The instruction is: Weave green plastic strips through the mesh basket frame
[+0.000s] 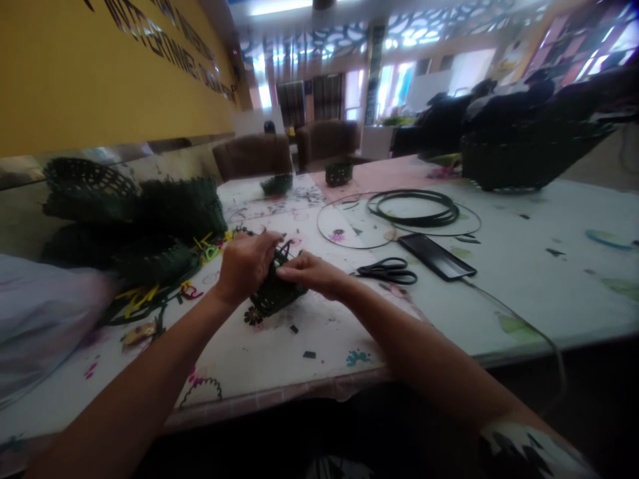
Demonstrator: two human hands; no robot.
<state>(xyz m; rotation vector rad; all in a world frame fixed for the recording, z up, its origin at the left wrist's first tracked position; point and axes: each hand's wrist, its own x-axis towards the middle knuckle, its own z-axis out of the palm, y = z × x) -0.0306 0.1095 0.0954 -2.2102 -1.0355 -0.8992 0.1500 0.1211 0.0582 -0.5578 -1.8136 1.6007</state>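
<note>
A small dark green woven basket [277,297] is held just above or on the table, between my two hands. My left hand [248,263] is closed at its left rim, fingers curled with the thumb towards the top. My right hand [313,274] pinches the rim from the right, thumb pointing left. Loose strip ends stick up between the hands. What lies under the fingers is hidden. Black-handled scissors [388,271] rest on the table to the right of my right hand.
Dark green woven baskets [182,206] are piled at the left, beside coloured strips [137,299] and a pale plastic bag [44,326]. A strip coil [414,207] and a cabled phone [437,256] lie right. Farther back stand small baskets [339,173] and a large one [519,156].
</note>
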